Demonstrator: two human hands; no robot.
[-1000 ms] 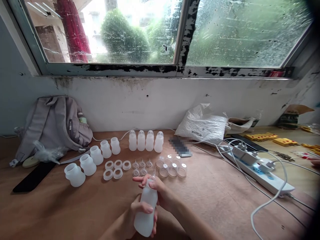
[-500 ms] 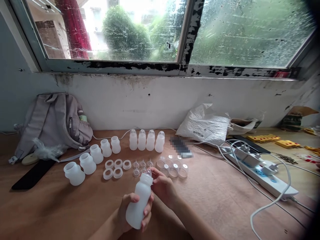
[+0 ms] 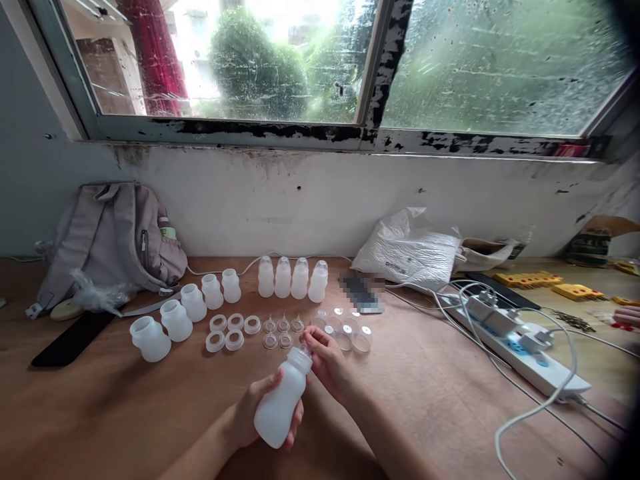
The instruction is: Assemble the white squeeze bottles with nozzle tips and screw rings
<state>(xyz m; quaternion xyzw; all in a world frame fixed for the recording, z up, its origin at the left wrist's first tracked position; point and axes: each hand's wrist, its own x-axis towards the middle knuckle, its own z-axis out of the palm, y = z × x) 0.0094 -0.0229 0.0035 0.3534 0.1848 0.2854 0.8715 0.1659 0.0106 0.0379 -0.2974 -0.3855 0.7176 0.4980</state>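
My left hand [image 3: 255, 407] is wrapped round the body of a frosted white baby bottle [image 3: 281, 403], tilted with its neck up and to the right. With closed fingertips my right hand [image 3: 325, 357] pinches a clear bottle teat [image 3: 304, 347] at the bottle's mouth; the fingers partly hide it. Beyond the hands lie several more clear teats [image 3: 284, 324], white screw rings [image 3: 235, 322] and clear domed caps [image 3: 361, 341]. Open bottles [image 3: 176, 320] without tops stand in a slanting row to the left. Several capped bottles [image 3: 283, 277] stand in a row behind.
A grey backpack [image 3: 115, 240] and a black flat object [image 3: 75, 340] are at the left. A blurred phone [image 3: 365, 293] and a silvery bag [image 3: 410, 250] lie at the back. On the right are a power strip [image 3: 520, 347], cables, yellow parts [image 3: 530, 279] and another person's hand [image 3: 627, 316].
The bottle tilts more to the right, and my right fingers have risen slightly at the teat. The view has shifted a little. Another person's hand shows more at the right edge.
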